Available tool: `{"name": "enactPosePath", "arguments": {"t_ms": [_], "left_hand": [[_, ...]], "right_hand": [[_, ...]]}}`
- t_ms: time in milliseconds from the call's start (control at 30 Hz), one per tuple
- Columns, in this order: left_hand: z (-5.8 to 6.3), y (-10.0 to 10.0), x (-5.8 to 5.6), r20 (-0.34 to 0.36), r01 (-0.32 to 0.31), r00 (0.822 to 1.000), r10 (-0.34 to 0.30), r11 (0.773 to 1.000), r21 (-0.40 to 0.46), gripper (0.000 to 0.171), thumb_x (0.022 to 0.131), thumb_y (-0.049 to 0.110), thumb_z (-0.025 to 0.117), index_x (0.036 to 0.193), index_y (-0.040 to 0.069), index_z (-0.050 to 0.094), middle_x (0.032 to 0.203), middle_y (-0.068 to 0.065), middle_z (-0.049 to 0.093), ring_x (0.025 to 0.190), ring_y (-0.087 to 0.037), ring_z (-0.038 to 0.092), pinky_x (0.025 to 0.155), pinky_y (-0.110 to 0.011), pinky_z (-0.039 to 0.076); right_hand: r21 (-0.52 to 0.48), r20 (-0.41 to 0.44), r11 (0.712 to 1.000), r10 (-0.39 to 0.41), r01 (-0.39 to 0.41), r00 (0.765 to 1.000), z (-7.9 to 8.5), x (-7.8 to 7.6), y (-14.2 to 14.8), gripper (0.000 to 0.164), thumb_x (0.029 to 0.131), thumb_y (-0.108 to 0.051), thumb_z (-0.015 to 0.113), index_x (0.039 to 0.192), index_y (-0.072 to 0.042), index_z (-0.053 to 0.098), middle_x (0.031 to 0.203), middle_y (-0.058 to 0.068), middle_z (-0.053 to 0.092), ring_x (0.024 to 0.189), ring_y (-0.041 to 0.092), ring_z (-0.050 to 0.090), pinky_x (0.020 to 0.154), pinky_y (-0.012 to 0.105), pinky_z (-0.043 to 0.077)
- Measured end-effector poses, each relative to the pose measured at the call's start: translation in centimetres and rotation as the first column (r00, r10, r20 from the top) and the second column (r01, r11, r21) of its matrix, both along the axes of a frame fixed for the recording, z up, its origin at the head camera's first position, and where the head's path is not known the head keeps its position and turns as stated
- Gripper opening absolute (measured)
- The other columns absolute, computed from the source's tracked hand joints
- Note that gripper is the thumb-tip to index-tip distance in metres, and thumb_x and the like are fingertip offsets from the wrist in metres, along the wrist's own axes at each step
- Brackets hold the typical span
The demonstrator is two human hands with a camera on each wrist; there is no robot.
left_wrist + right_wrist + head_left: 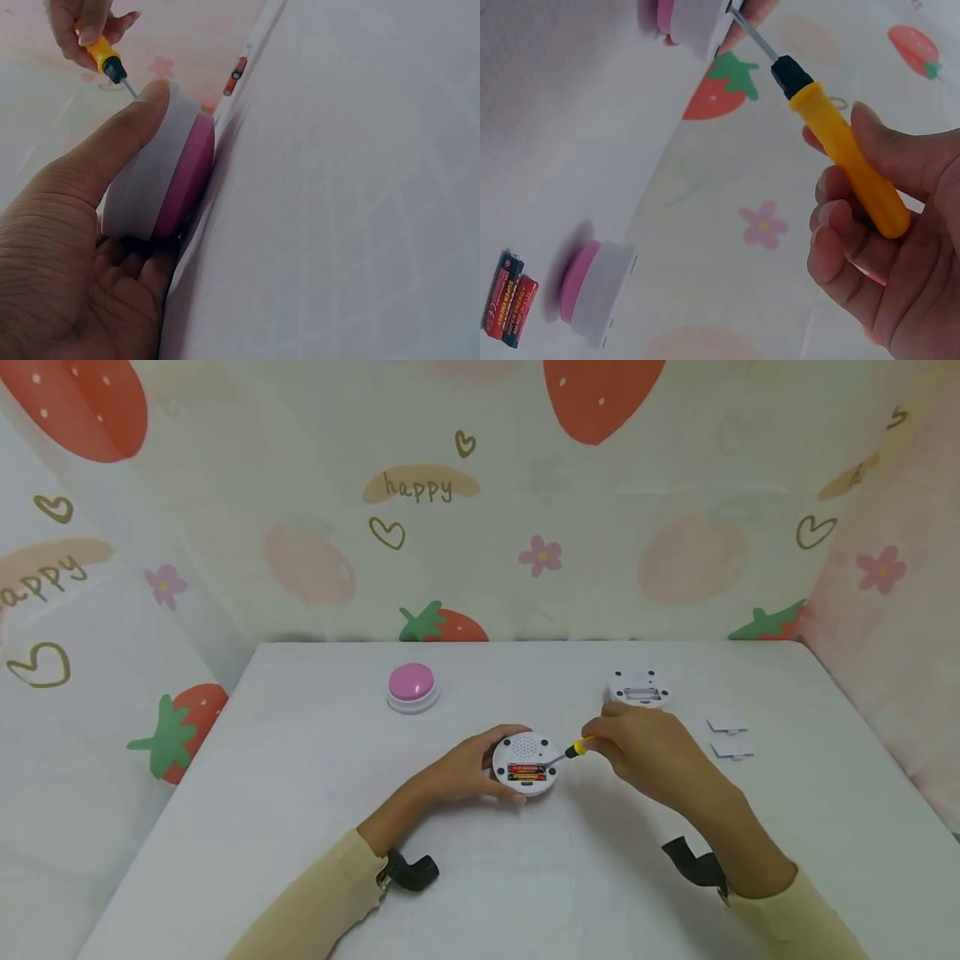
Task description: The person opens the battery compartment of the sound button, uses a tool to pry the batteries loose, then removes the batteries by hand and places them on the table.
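My left hand (468, 770) holds a round push button (527, 745) upside down, its thumb and fingers about the rim. Its white base faces up, and two red batteries (527, 772) lie in the uncovered battery bay. The left wrist view shows the button's pink dome (187, 176) against the table. In my right hand (656, 756) is a screwdriver (851, 157) with a yellow handle. Its metal tip reaches the right end of the battery bay; whether it touches a battery I cannot tell.
A second button (639, 683), also upturned with its bay uncovered, stands beyond my right hand. Two loose batteries (510, 300) lie near it. Two white covers (729, 726) rest to the right. Another button (412, 685) stands pink dome up at the back left.
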State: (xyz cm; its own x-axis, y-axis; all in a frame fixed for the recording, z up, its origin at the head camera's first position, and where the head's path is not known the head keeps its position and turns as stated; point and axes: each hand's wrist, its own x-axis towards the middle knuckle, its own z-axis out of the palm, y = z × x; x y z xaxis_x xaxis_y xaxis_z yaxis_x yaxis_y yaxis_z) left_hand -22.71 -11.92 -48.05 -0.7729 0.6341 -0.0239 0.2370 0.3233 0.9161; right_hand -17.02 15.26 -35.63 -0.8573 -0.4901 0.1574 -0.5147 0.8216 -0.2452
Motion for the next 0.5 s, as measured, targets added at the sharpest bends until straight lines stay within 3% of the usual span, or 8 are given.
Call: {"name": "enactPosePath", "arguments": {"t_ms": [267,500], "left_hand": [[-0.15,0.09,-0.01,-0.012,0.007,1.0,-0.007,1.0,-0.001,0.094,0.075,0.025,0.093,0.153,0.024,0.041,0.148,0.005,0.05,0.134,-0.01,0.049,0.112,-0.028,0.04],[0.07,0.06,-0.02,-0.021,0.004,1.0,-0.004,1.0,-0.008,0.093,0.075,0.024,0.093,0.153,0.02,0.042,0.147,0.004,0.052,0.134,-0.011,0.05,0.113,-0.028,0.039]], "right_hand": [[0.016,-0.009,1.0,0.005,-0.005,1.0,-0.05,0.18,-0.22,0.015,0.086,-0.011,0.081,0.101,-0.013,0.08,0.079,-0.007,0.06,0.066,0.009,0.055,0.059,0.023,0.046],[0.012,0.092,1.0,0.007,-0.008,0.996,-0.29,-0.56,-0.23,0.017,0.085,-0.02,0.083,0.099,-0.014,0.077,0.09,-0.003,0.069,0.082,0.016,0.065,0.078,0.034,0.059]]}}
